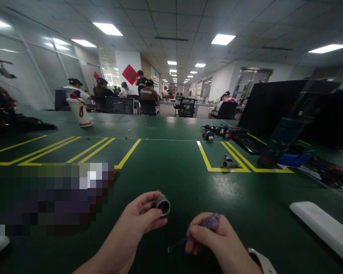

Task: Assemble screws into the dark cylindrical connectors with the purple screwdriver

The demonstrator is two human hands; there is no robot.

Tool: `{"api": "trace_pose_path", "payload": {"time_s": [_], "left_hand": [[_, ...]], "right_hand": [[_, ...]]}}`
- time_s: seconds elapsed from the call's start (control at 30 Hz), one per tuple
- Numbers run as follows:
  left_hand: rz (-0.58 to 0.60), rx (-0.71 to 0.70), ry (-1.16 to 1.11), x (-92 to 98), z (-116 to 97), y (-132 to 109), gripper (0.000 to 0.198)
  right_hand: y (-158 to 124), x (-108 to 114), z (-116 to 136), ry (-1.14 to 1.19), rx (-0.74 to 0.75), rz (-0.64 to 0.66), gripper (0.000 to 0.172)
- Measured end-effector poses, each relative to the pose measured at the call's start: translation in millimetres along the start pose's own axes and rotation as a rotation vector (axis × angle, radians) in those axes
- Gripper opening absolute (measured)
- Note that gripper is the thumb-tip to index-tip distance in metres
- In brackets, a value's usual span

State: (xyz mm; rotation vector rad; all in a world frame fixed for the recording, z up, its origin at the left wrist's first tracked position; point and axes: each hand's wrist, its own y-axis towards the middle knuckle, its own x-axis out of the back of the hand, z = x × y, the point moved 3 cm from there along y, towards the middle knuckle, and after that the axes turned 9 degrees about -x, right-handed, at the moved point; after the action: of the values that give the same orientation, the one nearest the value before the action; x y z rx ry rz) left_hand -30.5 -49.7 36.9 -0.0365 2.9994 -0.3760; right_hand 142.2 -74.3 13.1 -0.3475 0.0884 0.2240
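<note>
My left hand (144, 213) is closed around a short, hollow grey metal cylinder (163, 205), held between thumb and fingers above the green table. Its round opening faces toward me and to the right. In my right hand (208, 236) is a screwdriver (212, 220) with a clear purple handle. Its thin dark shaft slants down to the left, and the tip is apart from the cylinder. Farther off, a similar small metal part (228, 163) lies inside a yellow-taped area.
The green table (171, 163) carries yellow tape lines. Several dark metal parts (214, 131) lie at the back right, near a dark cylindrical object (282, 140). White objects (322, 224) flank both sides. A white cup-like container (79, 110) stands back left. People sit beyond; a blurred patch hides the left.
</note>
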Motion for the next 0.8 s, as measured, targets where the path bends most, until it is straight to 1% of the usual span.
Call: {"api": "trace_pose_path", "payload": {"time_s": [0.07, 0.1, 0.17, 0.23, 0.33, 0.43, 0.5, 0.57, 0.67, 0.8], "left_hand": [[0.002, 0.018, 0.0, 0.6, 1.6, 0.7, 0.039], [0.003, 0.024, 0.003, 0.8, 2.4, 1.2, 0.04], [0.007, 0.033, 0.007, 0.5, 3.7, 1.9, 0.04], [0.015, 0.035, 0.009, -0.9, 4.1, 1.9, 0.041], [0.021, 0.029, 0.025, -3.1, 3.0, 0.4, 0.041], [0.013, 0.0, 0.036, -3.8, 0.4, -1.3, 0.042], [0.001, -0.024, 0.041, -3.5, -1.2, -1.8, 0.044], [-0.005, -0.035, 0.044, -3.4, -1.9, -1.8, 0.044], [-0.006, -0.038, 0.041, -3.8, -1.7, -1.7, 0.043], [0.006, -0.038, 0.044, -4.6, -1.6, -2.6, 0.043]], "right_hand": [[2.6, 1.0, -1.0, 0.227, 0.032, 0.011, 0.019], [2.8, 2.0, -0.1, 0.291, 0.067, 0.008, 0.019], [1.8, 4.3, 2.7, 0.323, 0.149, 0.008, 0.019], [0.1, 5.8, 4.1, 0.284, 0.223, 0.027, 0.018], [-1.4, 8.2, 0.1, 0.229, 0.286, 0.031, 0.017], [-2.1, 9.1, -6.7, 0.148, 0.284, 0.065, 0.018], [-2.8, 7.8, -8.9, 0.028, 0.261, 0.102, 0.018], [-3.8, 5.1, -7.3, -0.127, 0.256, 0.113, 0.019], [-5.1, 0.0, -0.5, -0.301, 0.298, 0.07, 0.023], [-6.5, -5.9, 3.7, -0.387, 0.385, 0.022, 0.023]]}}
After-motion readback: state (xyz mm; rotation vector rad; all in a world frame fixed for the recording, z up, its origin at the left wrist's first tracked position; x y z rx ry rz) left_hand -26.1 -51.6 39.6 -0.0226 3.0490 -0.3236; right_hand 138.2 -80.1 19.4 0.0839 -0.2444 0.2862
